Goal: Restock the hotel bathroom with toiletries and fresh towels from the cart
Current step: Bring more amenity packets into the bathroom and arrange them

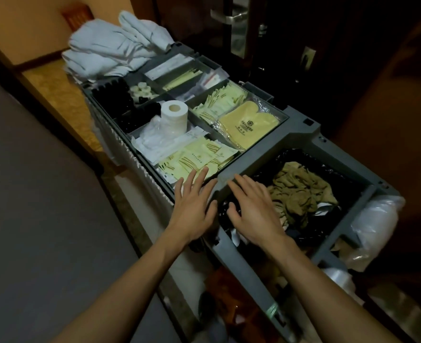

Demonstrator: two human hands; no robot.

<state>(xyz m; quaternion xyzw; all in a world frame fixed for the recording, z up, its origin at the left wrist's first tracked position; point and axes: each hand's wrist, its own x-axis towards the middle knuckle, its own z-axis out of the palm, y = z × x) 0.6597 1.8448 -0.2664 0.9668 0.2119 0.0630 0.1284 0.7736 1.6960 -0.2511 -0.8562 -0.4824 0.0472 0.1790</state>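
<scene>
Grey plastic cart (258, 157) holds flat yellow sachets (199, 157); left hand (194, 209) and right hand (252, 214) hover, fingers straight, holding nothing.

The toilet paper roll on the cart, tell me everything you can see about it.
The toilet paper roll is white, full-looking soft paper wound around a pale cardboard core. It stands upright on end, core hole facing up, in a compartment of the grey cart tray. Clear-wrapped white packets lean against its side.
</scene>
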